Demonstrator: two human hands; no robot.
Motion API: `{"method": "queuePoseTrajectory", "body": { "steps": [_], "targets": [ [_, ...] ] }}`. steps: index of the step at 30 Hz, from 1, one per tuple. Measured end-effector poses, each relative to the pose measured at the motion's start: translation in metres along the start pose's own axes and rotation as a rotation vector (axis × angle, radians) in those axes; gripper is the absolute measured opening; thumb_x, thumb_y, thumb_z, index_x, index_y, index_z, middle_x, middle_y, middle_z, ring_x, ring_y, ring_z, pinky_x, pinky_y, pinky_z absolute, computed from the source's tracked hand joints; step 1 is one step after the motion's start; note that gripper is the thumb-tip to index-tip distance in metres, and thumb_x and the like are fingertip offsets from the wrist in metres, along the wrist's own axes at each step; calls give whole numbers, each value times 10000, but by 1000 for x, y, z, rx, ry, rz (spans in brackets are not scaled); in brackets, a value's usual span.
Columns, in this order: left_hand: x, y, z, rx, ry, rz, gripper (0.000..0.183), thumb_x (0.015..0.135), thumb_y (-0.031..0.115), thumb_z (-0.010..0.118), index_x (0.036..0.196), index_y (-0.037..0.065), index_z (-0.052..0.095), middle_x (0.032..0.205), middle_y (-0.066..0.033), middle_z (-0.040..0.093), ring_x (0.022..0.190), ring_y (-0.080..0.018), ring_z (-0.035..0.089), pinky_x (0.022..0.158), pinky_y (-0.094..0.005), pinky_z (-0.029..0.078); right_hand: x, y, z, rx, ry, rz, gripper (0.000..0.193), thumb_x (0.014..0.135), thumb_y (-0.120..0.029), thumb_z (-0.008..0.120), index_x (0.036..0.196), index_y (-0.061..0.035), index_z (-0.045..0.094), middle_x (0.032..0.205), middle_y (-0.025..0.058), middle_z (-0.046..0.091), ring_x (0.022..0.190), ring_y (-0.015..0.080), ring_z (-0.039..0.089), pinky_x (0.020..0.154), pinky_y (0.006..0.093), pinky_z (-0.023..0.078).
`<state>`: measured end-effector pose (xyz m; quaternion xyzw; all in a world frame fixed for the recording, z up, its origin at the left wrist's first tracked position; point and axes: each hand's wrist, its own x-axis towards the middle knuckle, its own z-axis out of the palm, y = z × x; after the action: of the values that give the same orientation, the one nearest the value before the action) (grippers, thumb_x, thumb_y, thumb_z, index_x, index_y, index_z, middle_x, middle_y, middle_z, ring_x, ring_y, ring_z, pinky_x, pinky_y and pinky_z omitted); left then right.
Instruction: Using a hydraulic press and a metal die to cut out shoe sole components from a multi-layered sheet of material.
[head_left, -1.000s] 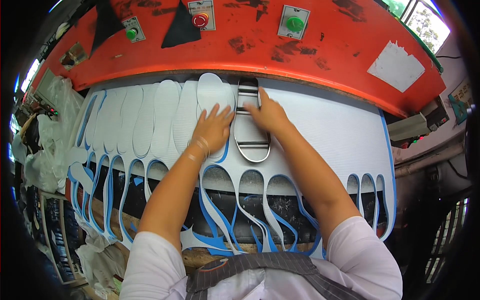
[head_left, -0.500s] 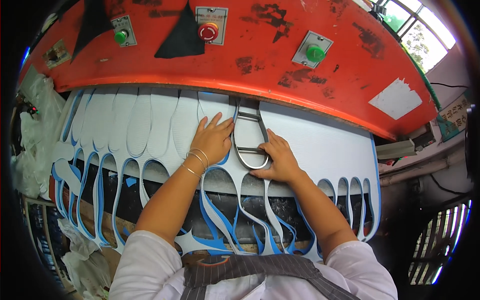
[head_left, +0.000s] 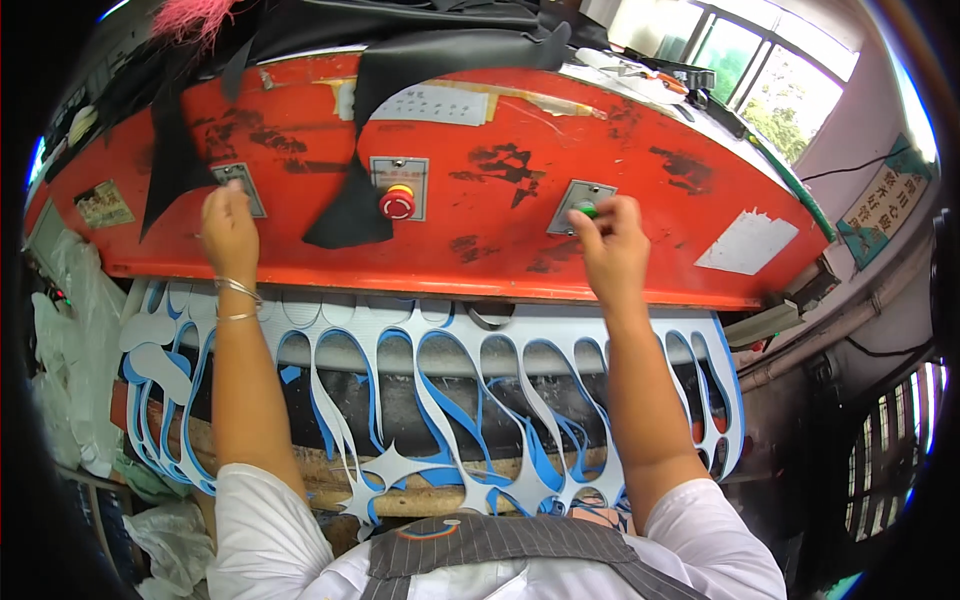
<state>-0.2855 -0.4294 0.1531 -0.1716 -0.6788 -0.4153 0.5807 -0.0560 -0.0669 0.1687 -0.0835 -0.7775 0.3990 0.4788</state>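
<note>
My left hand [head_left: 230,232], with bangles at the wrist, is raised to the left button plate [head_left: 250,190] on the red machine front. Its fingers are curled together and hide the button. My right hand [head_left: 614,250] is at the right plate, thumb and fingers curled about a green button [head_left: 586,210]. Below the red front lies a white sheet with blue edges [head_left: 480,332], cut through with several sole-shaped holes. The rounded end of a metal cutting die [head_left: 491,318] shows on it; the rest of the die is hidden under the machine.
A red emergency stop button [head_left: 397,202] sits between my hands. Black sheet scraps [head_left: 350,215] hang over the machine's front. White and blue offcuts [head_left: 400,466] lie at the near edge. Clear plastic bags [head_left: 80,350] stand at left, and a pipe [head_left: 830,330] runs at right.
Both hands have left the die and sheet and risen to the button plates, the left to the left one, the right to the right one. My view has tilted up; the die is now mostly hidden.
</note>
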Motion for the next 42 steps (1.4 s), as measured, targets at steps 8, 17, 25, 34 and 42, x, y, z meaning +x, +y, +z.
{"method": "queuePoseTrajectory", "body": {
  "steps": [8, 17, 25, 34, 42],
  "targets": [
    [-80, 80, -86, -325, -722, -374, 259, 946, 193, 546, 734, 45, 560, 681, -105, 528, 678, -234, 557, 664, -353, 461, -95, -30, -50, -324, -438, 291, 357, 779, -314, 766, 848, -41, 547, 724, 125, 641, 635, 263, 611, 592, 345, 480],
    [-191, 236, -215, -176, -1297, -14, 295, 866, 321, 599, 694, 90, 662, 767, -98, 600, 771, -299, 599, 665, -430, 492, -245, -53, -134, -715, -1001, 253, 496, 857, -524, 586, 921, -36, 647, 979, 171, 646, 1004, 352, 567, 811, 465, 494],
    [-214, 263, -216, -25, -1237, 4, 300, 836, 273, 614, 657, 35, 647, 740, -141, 596, 784, -330, 581, 697, -453, 474, -250, -62, -142, -741, -917, 221, 497, 858, -514, 589, 865, -22, 653, 939, 168, 652, 966, 329, 572, 802, 436, 487],
    [-206, 223, -188, -168, -1605, -273, 436, 872, 409, 593, 645, 44, 659, 694, -168, 586, 700, -361, 581, 663, -462, 452, -170, -37, -142, -484, -1298, 424, 450, 851, -473, 628, 933, -33, 674, 979, 177, 666, 921, 352, 622, 789, 439, 500],
    [-234, 206, 15, -463, -1109, -174, 193, 803, 248, 698, 906, 93, 645, 922, -60, 604, 856, -281, 608, 727, -386, 492, -106, 107, -16, -298, -829, -201, 331, 789, -229, 714, 1066, -60, 650, 1097, 111, 633, 1086, 307, 573, 892, 380, 490]
  ]
}}
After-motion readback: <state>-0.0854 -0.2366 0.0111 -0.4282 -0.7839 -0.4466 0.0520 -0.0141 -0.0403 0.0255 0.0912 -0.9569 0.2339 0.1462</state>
